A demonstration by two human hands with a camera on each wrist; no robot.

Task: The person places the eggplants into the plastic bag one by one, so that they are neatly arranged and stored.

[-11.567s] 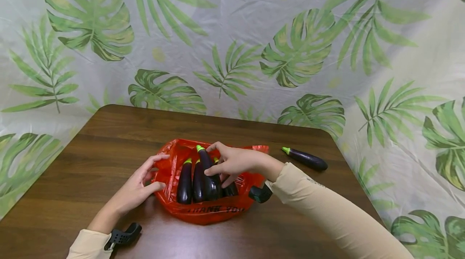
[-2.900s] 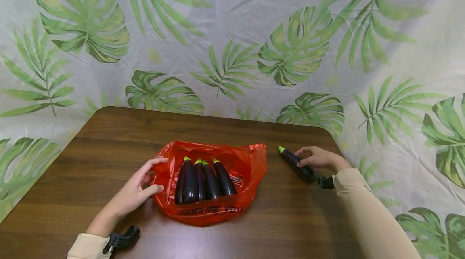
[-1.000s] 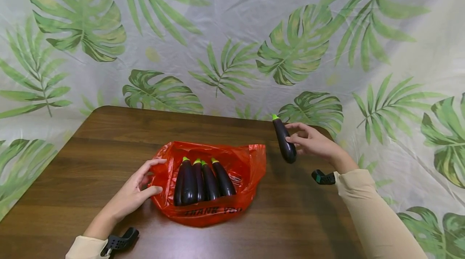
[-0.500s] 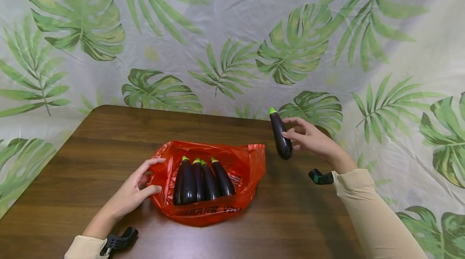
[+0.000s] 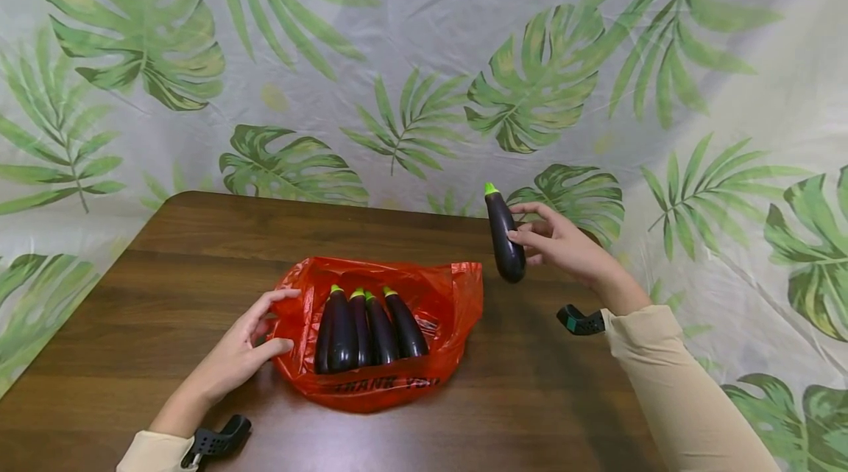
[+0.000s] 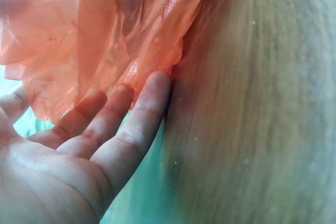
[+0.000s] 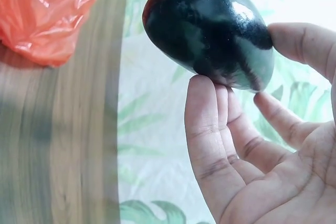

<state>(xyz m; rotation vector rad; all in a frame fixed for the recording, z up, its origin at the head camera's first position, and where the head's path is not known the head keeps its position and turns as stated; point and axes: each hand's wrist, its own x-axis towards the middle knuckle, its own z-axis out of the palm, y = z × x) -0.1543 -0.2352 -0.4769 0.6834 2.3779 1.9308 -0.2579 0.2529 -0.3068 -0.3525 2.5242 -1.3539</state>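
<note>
My right hand (image 5: 556, 242) holds an eggplant (image 5: 506, 240) up in the air between thumb and fingers, its green stem end pointing up. In the right wrist view the eggplant's shiny rounded end (image 7: 210, 35) faces the camera, against the fingertips. To the left on the table lies a red plastic bag (image 5: 371, 395) with its mouth spread, and several eggplants (image 5: 344, 336) lie side by side inside. My left hand (image 5: 235, 350) rests at the bag's left side; in the left wrist view its loosely extended fingers (image 6: 128, 140) touch the bag's outside.
The brown wooden table (image 5: 218, 251) ends at a leaf-patterned curtain (image 5: 424, 37) behind it. Black wrist cameras (image 5: 579, 320) are strapped at both sleeves. The raised eggplant is to the right of the bag, apart from it.
My right hand first let an eggplant go in the bag, then took the one at the table's right, lifted it and moved it slightly left. The left hand has stayed by the bag.
</note>
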